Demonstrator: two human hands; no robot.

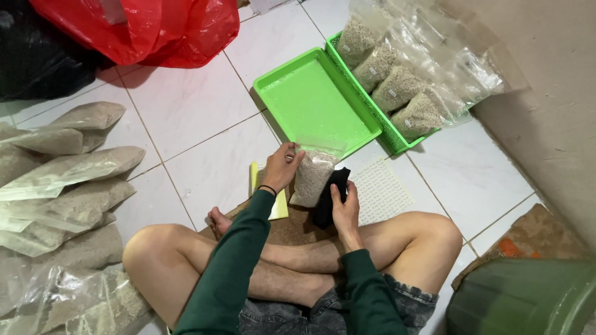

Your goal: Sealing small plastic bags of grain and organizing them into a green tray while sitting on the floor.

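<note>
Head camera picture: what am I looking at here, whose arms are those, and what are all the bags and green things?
There is no machine here. The single picture comes from a camera worn on a person's head, looking down, so the arms in dark green sleeves and the crossed bare legs are that person's own, sitting on a white tiled floor.

The left hand grips the top of a clear plastic bag of pale grainy material, held upright. The right hand holds a black handheld object against the bag's side; what it is cannot be told.

Just beyond lies a shallow bright green plastic tray, and next to it a green basket with four similar filled bags. More filled bags pile up on the left. A white sheet of small stickers lies on the floor, and a red plastic bag sits further away.
</note>
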